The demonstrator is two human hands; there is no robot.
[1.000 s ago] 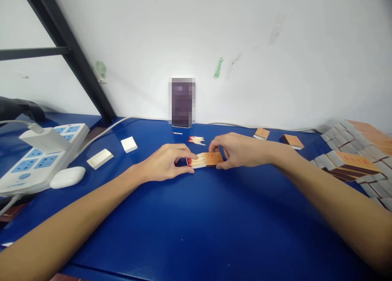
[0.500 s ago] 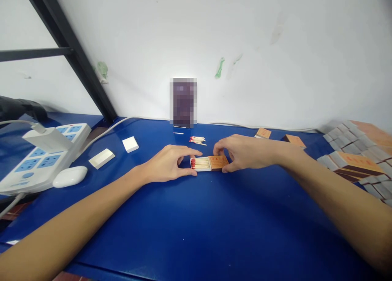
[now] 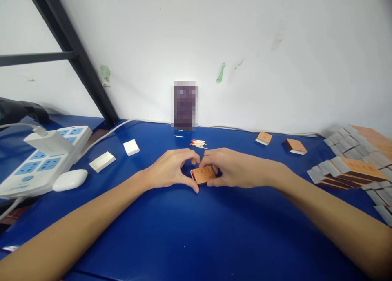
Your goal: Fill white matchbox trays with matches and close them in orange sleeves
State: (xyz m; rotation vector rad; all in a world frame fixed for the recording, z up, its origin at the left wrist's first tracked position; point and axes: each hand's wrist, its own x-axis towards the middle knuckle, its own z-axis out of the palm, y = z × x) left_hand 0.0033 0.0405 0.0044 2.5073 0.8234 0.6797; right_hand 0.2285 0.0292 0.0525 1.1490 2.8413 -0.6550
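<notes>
Both hands meet at the middle of the blue table [image 3: 196,232], and between them sits one orange matchbox [image 3: 203,175], its drawer almost fully in, only a sliver of red match heads peeking at the left end. The left hand [image 3: 170,173] curls round that left end, thumb below and fingers arched over the top; the right hand [image 3: 231,171] pinches the right end, fingertips on the far edge and thumb at the near one. So both hands are clamped on the same box, nearly touching each other above it.

Behind the hands, a small loose heap of matches [image 3: 198,143] lies on the table, too tangled to count, and one single match [image 3: 179,136] lies apart to its left. Against the wall stands one dark blurred-out card [image 3: 185,105].

Off to the right, two more orange matchboxes lie flat: one nearer the middle [image 3: 263,138], one further right [image 3: 295,146]. Past them, at the table's right edge, a big stack of matchbox packs [image 3: 352,167], too many to count.

On the left: two white inner trays [image 3: 102,161] [image 3: 131,147], one white earbud case [image 3: 70,180], one white and blue power strip [image 3: 39,158] with a charger plugged in.
</notes>
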